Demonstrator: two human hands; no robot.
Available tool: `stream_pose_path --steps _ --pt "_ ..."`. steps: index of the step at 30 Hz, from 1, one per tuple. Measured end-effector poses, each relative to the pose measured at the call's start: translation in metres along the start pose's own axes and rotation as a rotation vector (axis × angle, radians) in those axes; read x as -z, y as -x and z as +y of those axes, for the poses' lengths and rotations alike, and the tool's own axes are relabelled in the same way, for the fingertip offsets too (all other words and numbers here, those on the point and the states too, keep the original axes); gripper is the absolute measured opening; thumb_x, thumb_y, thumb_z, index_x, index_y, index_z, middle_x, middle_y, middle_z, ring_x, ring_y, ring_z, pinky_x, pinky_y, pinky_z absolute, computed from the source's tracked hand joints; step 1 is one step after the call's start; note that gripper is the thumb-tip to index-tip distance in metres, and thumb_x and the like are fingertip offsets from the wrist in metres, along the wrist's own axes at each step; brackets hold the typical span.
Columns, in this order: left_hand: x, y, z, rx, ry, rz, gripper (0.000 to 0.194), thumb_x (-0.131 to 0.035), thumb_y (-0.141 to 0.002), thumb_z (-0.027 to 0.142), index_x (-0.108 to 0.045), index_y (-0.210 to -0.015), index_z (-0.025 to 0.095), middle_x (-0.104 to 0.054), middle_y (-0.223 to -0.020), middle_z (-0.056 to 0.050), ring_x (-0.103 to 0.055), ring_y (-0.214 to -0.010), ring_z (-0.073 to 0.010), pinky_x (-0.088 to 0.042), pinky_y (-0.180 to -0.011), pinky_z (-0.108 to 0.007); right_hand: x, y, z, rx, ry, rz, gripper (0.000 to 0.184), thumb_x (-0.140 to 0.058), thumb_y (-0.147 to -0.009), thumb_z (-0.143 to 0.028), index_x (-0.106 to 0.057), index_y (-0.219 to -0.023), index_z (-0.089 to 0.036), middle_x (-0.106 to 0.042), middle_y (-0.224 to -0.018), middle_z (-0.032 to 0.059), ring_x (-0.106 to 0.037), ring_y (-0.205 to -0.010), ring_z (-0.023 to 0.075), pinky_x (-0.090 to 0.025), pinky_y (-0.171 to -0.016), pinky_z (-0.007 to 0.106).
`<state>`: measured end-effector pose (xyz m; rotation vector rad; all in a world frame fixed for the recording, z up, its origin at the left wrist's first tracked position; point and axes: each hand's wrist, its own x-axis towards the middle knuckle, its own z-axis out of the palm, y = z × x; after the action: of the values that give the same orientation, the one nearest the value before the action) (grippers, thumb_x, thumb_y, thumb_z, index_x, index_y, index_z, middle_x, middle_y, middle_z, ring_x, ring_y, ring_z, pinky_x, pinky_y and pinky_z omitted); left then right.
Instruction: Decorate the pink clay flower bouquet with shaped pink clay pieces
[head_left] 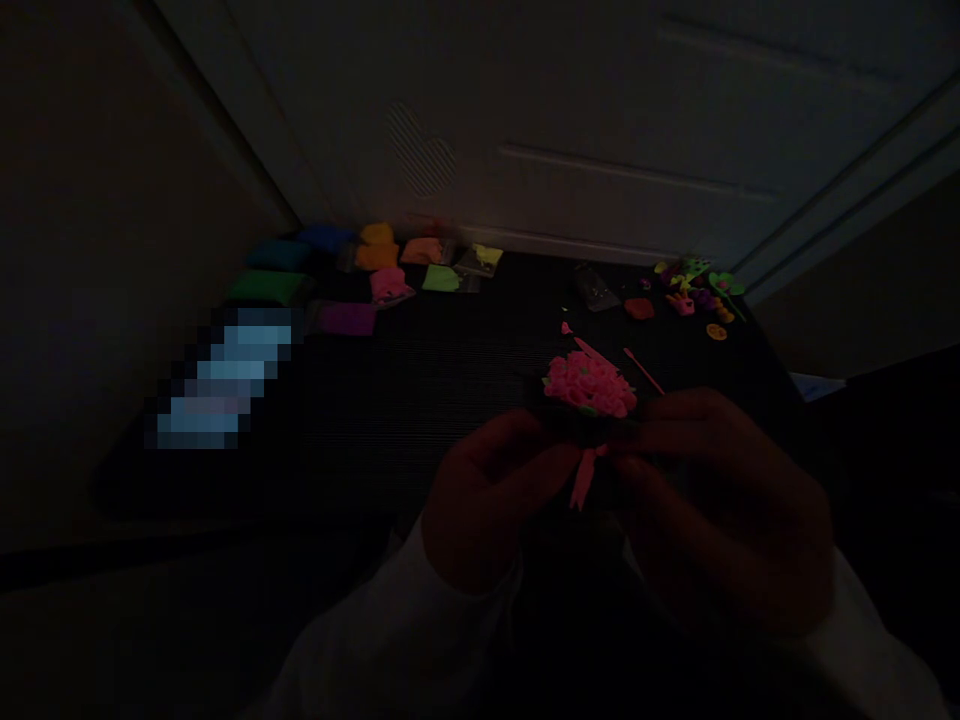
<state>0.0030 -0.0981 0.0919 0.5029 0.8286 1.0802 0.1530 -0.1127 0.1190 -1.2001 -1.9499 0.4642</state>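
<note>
Dim light covers the whole view. A small bouquet of pink clay flowers point(589, 385) with a dark wrapping is held up over the near side of the table. My left hand point(499, 490) pinches its wrapping from the left. On the right, my right hand point(697, 490) closes its thumb and fingers around the other side. A pink ribbon point(583, 480) hangs down between the hands, its right end close to my right fingertips. Just behind the bouquet lie a pink strip point(596, 353), a thin pink stick point(643, 371) and a small pink clay piece point(566, 328).
Several coloured clay packets, one of them a green packet point(270, 287), line the back left of the dark table point(420, 370). A blurred lit screen point(225, 385) lies at the left. Small clay figures point(694, 285) and a red lump point(639, 309) sit at the back right, before a white panel point(600, 120).
</note>
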Motion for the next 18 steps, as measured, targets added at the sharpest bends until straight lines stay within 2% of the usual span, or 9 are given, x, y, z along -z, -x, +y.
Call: stream_pose_path --steps 6,9,14,16,18 --pt "0.004 -0.005 -0.001 0.038 0.019 -0.034 0.014 -0.069 -0.056 0.018 -0.063 -0.068 0.016 -0.065 -0.066 -0.001 -0.060 -0.063 -0.0139 -0.047 -0.065 -0.027 0.005 -0.001 0.005 -0.025 0.026 -0.008 0.017 -0.053 -0.074 -0.017 -0.058 -0.090 -0.023 -0.057 -0.090 0.0023 -0.055 -0.082 0.0151 -0.045 -0.068 0.027" --pt "0.008 -0.008 0.003 -0.010 0.033 0.021 0.012 -0.065 -0.059 0.016 -0.062 -0.071 0.017 -0.066 -0.071 -0.002 -0.061 -0.070 -0.0163 -0.048 -0.069 -0.029 0.001 0.001 0.034 -0.052 0.153 0.008 0.015 -0.049 -0.077 -0.021 -0.058 -0.090 -0.021 -0.057 -0.086 0.0030 -0.055 -0.079 0.0153 -0.045 -0.068 0.028" --pt "0.020 -0.015 0.016 -0.048 -0.090 0.116 0.008 -0.059 -0.064 0.011 -0.062 -0.066 0.018 -0.064 -0.066 -0.002 -0.061 -0.075 -0.0193 -0.048 -0.067 -0.029 -0.021 0.018 0.103 -0.157 0.526 -0.291 0.025 -0.043 -0.080 -0.025 -0.058 -0.098 -0.016 -0.057 -0.086 0.0089 -0.055 -0.078 0.0194 -0.046 -0.069 0.033" --pt "0.024 -0.017 0.017 -0.055 -0.065 0.103 0.008 -0.057 -0.065 0.011 -0.062 -0.067 0.018 -0.064 -0.067 -0.002 -0.061 -0.073 -0.0178 -0.048 -0.067 -0.029 -0.024 0.025 0.118 -0.140 0.567 -0.292 0.028 -0.040 -0.082 -0.024 -0.057 -0.101 -0.014 -0.055 -0.090 0.0106 -0.054 -0.081 0.0194 -0.046 -0.071 0.033" --pt "0.026 -0.018 0.015 -0.048 0.029 0.081 0.009 -0.057 -0.065 0.012 -0.062 -0.068 0.018 -0.065 -0.068 -0.001 -0.060 -0.068 -0.0145 -0.048 -0.065 -0.027 -0.020 0.029 0.122 -0.106 0.574 -0.265 0.029 -0.039 -0.082 -0.023 -0.056 -0.103 -0.013 -0.054 -0.093 0.0116 -0.054 -0.085 0.0194 -0.046 -0.075 0.033"
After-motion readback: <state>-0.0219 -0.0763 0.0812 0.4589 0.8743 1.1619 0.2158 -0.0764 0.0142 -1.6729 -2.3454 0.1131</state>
